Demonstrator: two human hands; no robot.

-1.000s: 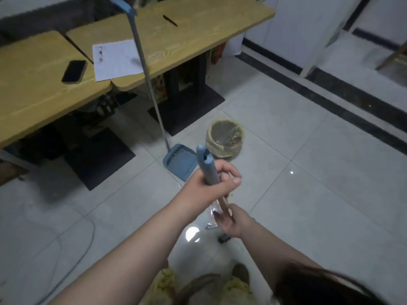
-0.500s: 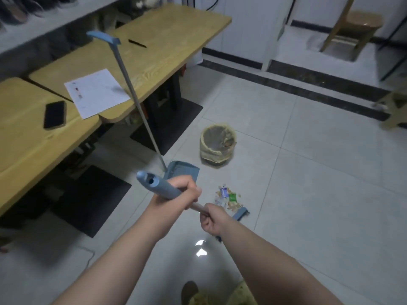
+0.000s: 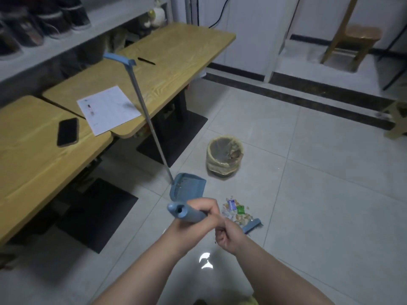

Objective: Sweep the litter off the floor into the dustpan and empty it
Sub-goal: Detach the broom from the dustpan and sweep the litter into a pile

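Observation:
A small pile of litter (image 3: 236, 211), with a blue and a green wrapper among crumbs, lies on the grey tile floor. The blue broom head (image 3: 253, 225) rests just behind it on my side. My left hand (image 3: 195, 219) is closed around the blue grip at the top of the broom handle (image 3: 184, 213). My right hand (image 3: 228, 235) grips the handle lower down. The blue long-handled dustpan (image 3: 188, 187) stands on the floor to the left of the pile, its pole leaning against the table. A bin with a yellow liner (image 3: 224, 154) stands beyond the pile.
Two wooden tables (image 3: 167, 53) stand on the left, with a paper sheet (image 3: 108, 108), a phone (image 3: 67, 132) and a pen on them. Black table bases (image 3: 174, 137) lie on the floor. A wooden chair (image 3: 352, 40) stands at the back right, a stool (image 3: 396, 122) at the right edge.
My view has tilted up, showing more of the room. The broom head has come into sight behind the litter pile, and both hands have stayed on the handle.

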